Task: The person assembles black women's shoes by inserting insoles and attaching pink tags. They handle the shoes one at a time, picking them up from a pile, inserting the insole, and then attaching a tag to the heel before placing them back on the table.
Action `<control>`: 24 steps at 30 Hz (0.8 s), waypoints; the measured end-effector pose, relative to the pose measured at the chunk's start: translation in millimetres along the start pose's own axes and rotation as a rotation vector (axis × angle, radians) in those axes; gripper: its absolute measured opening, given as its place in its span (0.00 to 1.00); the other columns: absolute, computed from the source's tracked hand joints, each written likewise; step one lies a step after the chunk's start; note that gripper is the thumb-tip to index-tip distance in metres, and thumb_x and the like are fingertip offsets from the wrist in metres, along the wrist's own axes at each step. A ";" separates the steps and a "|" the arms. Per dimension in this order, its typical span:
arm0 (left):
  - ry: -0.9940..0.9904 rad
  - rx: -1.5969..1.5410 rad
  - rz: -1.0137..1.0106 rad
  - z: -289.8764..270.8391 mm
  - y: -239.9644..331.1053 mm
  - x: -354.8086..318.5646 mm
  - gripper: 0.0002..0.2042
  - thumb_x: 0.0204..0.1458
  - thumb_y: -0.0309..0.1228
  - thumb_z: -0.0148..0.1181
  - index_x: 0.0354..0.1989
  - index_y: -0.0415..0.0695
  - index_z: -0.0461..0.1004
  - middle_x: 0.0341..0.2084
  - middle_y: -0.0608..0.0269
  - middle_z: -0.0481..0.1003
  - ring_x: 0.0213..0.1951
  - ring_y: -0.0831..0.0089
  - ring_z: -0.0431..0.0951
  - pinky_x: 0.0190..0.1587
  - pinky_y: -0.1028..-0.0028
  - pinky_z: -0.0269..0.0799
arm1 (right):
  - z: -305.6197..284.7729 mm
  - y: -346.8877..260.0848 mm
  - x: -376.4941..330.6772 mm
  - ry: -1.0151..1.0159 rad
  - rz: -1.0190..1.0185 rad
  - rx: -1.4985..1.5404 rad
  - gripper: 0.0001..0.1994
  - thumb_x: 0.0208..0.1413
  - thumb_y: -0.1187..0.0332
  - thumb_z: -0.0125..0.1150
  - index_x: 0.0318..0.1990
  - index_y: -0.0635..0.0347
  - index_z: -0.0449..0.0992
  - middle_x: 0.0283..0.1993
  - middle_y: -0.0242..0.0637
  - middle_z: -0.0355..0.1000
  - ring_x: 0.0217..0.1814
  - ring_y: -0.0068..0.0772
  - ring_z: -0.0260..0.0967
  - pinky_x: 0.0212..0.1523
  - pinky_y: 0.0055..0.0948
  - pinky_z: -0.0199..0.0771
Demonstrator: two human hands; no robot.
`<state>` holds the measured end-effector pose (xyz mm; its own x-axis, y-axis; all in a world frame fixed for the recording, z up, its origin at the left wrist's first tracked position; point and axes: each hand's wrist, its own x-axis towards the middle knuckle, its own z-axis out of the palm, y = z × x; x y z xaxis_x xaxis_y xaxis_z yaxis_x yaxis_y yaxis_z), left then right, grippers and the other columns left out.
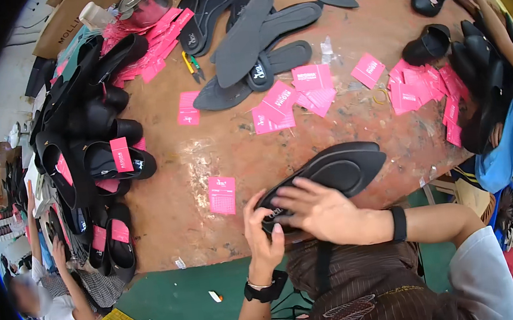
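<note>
one black insole (328,174) lies at the near edge of the brown table (186,212). the right hand (319,206) lies flat on it, fingers spread. the left hand (261,232) pinches its heel end. one pink card (222,195) sits just beside them. two snips (192,66) lie far back, near about six grey soles (248,34).

Both hands on black insole (328,174): left hand (263,232) grips heel, right hand (322,212) presses top; pink tag (222,195) nearby.

Head-worn fisheye, downward over worktable (218,158)
</note>
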<state>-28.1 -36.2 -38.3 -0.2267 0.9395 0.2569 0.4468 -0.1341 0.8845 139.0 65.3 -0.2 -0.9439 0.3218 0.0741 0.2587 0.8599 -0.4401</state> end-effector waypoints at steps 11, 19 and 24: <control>-0.313 0.402 -0.073 59.1 98.0 -18.0 0.27 0.45 0.34 0.70 0.49 0.30 0.67 0.67 0.34 0.50 0.50 0.42 0.70 0.53 0.56 0.69 | -49.2 43.1 -17.7 0.723 0.668 -0.330 0.15 0.47 0.73 0.62 0.45 0.59 0.78 0.44 0.40 0.75 0.52 0.44 0.73 0.67 0.59 0.50; -0.547 0.582 -0.135 102.4 129.9 -0.7 0.14 0.46 0.32 0.66 0.35 0.34 0.76 0.57 0.39 0.67 0.33 0.53 0.80 0.29 0.60 0.78 | -93.3 21.9 -63.3 0.415 0.493 0.232 0.13 0.42 0.77 0.64 0.38 0.64 0.70 0.51 0.54 0.72 0.57 0.55 0.70 0.56 0.45 0.72; -0.700 0.650 -0.113 107.0 113.9 -9.1 0.13 0.45 0.30 0.64 0.38 0.38 0.79 0.52 0.43 0.72 0.26 0.59 0.82 0.23 0.65 0.78 | -43.0 -15.7 -104.4 0.295 0.450 0.044 0.18 0.46 0.76 0.58 0.48 0.65 0.72 0.59 0.57 0.68 0.64 0.55 0.65 0.69 0.61 0.49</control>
<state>117.5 -26.3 18.5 0.1757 0.9398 -0.2932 0.8943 -0.0279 0.4467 242.2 35.3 37.4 -0.6420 0.7580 0.1149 0.6096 0.5956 -0.5230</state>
